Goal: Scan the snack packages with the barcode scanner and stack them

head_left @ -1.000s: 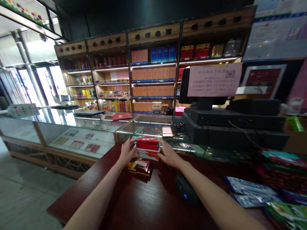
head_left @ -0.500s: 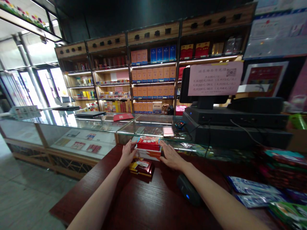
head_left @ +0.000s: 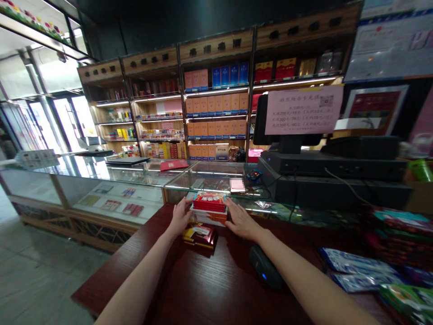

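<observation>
A stack of red packs [head_left: 209, 201] rests on white and orange boxes [head_left: 210, 217] at the far edge of the dark red table. My left hand [head_left: 181, 216] is against the stack's left side, and my right hand [head_left: 240, 219] is against its right side, so the stack is held between them. The fingers of both hands point away from me. Just in front of the boxes lie shiny brown and yellow packets [head_left: 200, 235], close to my left wrist. A black handheld scanner [head_left: 265, 267] with a blue light lies left of my right forearm.
Behind the table [head_left: 203, 280] is a glass counter [head_left: 216, 170] with a red folder on it. A monitor [head_left: 297, 113] bearing a pink paper stands at right. Blue-white packets [head_left: 358, 262] and other colourful packages [head_left: 402, 234] lie on the right. Stocked shelves line the back.
</observation>
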A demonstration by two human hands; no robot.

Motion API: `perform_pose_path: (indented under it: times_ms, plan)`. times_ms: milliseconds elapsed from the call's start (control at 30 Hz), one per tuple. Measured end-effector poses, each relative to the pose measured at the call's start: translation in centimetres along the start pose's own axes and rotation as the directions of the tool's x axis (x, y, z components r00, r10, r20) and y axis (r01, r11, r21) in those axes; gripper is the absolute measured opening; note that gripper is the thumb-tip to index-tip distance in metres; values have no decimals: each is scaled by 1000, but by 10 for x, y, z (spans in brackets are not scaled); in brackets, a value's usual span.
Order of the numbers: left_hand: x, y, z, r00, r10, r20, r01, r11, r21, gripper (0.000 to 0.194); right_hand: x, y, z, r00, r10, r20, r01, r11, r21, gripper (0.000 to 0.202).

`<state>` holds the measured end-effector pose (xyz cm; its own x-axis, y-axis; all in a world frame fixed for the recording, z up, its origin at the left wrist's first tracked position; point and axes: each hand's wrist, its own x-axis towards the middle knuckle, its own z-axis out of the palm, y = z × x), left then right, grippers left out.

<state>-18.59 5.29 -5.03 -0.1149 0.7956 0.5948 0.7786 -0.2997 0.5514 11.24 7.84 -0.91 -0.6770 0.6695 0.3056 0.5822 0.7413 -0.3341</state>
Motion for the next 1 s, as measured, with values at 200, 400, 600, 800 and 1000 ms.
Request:
perform_pose_path:
  times_ms: [200,400,600,800,1000]
  plan:
    - [0,3,-2,1000,-27,-1,27,1000,-14,47,-1,-1,-2,1000,7,0,-7,1000,-4,77]
    - [1,11,-6,999,-29,21,29,1000,4,47,-2,-2,-5,1000,-6,-21,5,999,-37,75]
    - [-2,26,-17,1000,-10,5,9,998,65,43,-9,-7,-14,994,-52,-93,48,998,-39,70]
    - [-9,38,-27,1000,-18,7,17,997,72,39,-14,-30,-20,986,-112,-124,110,994,-19,67]
    - [-23,46,-32,995,-91,44,88,994,60,36,-23,-62,-14,992,-76,-99,77,997,16,61]
